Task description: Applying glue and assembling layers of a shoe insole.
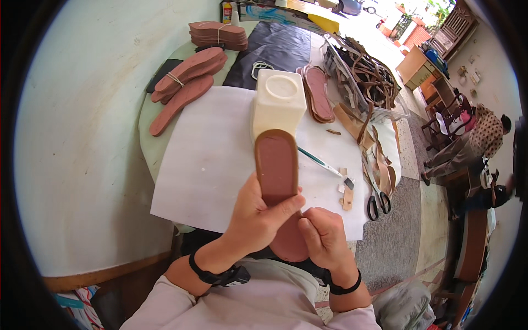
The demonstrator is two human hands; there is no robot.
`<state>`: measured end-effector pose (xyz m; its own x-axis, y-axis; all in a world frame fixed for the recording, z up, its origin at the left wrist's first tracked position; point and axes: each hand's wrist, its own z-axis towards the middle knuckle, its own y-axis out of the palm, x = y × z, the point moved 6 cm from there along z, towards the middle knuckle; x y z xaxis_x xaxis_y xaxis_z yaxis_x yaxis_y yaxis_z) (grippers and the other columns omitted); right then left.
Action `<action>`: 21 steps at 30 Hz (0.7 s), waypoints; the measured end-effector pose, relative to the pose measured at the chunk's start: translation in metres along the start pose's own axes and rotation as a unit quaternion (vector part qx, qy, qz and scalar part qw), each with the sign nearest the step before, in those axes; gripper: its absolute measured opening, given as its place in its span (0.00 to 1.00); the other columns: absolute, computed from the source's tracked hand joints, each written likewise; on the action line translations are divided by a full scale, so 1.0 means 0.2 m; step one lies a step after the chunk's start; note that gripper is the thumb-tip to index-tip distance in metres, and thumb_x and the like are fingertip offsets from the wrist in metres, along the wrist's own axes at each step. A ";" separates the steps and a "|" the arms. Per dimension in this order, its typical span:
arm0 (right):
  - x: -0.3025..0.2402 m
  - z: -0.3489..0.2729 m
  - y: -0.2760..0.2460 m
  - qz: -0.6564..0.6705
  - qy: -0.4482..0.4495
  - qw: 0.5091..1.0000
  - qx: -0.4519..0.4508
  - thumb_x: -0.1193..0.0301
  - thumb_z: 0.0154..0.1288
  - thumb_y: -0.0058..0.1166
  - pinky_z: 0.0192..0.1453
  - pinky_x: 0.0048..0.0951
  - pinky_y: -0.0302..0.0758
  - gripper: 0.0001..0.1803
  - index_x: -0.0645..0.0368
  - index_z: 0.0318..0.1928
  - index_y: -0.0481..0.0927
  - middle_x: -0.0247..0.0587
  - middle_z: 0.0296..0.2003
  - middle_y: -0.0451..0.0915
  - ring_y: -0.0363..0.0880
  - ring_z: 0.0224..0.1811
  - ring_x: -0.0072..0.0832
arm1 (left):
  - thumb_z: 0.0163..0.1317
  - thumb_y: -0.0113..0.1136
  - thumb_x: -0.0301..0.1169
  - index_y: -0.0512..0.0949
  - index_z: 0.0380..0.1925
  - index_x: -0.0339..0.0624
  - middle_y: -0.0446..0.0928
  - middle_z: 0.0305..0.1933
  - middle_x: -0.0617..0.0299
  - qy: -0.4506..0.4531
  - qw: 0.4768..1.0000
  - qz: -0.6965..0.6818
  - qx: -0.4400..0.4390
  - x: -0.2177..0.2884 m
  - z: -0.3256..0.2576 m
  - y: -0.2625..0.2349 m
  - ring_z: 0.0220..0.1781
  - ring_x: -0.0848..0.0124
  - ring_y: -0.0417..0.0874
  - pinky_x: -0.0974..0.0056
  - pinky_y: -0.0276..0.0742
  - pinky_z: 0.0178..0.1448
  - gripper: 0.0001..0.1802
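A reddish-brown shoe sole [276, 170] is held up over the near edge of the table, its far end bordered by a brown rim. My left hand [258, 214] wraps it around the middle from the left, thumb lying across its face. At the sole's right edge, lower down, my right hand [325, 234] is closed with the thumb pressed against the fingers; it grips the edge there, and the exact pinch is partly hidden. Just beyond the sole stands a cream plastic container [279, 102]. A teal-and-white pen-like tool [319, 161] lies right of it.
Bundled soles [190, 74] and a stack of soles [218, 36] sit at the far left. Rimmed soles [318, 93] lie beside a clear bin of leather strips [360, 77]. Black-handled scissors [378, 198] and scraps [346, 195] are on the right. A person [478, 137] is farther right.
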<state>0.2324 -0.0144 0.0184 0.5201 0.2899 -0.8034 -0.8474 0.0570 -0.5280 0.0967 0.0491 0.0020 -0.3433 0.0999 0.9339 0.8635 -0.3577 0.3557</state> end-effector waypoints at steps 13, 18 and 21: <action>-0.01 -0.02 0.04 0.029 -0.050 0.998 -0.029 0.76 0.70 0.56 0.30 0.41 0.67 0.09 0.59 0.31 0.73 0.44 0.20 0.70 0.70 0.21 0.45 | 0.64 0.67 0.21 0.66 0.63 0.29 0.82 0.39 0.59 0.003 1.000 0.020 -0.011 0.05 -0.03 -0.01 0.45 0.71 0.84 0.55 0.78 0.64 0.30; -0.04 0.00 0.04 0.046 -0.039 0.998 0.004 0.75 0.69 0.56 0.28 0.43 0.68 0.07 0.60 0.32 0.74 0.46 0.20 0.71 0.71 0.21 0.47 | 0.63 0.68 0.23 0.64 0.65 0.28 0.82 0.37 0.60 -0.001 0.999 0.028 -0.033 0.05 -0.04 0.02 0.43 0.72 0.84 0.53 0.78 0.64 0.33; -0.03 0.00 0.05 0.050 -0.024 0.998 0.022 0.75 0.69 0.56 0.26 0.44 0.68 0.06 0.60 0.34 0.75 0.48 0.20 0.72 0.71 0.20 0.48 | 0.63 0.68 0.23 0.63 0.66 0.27 0.82 0.37 0.60 0.055 0.998 0.024 -0.032 0.05 -0.03 0.03 0.43 0.71 0.84 0.54 0.79 0.62 0.34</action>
<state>0.2206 -0.0158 0.0173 0.4274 0.3410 -0.8373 -0.8994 0.0661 -0.4321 0.0962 0.0430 0.0121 -0.3440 -0.0189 0.9388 0.8554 -0.4187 0.3050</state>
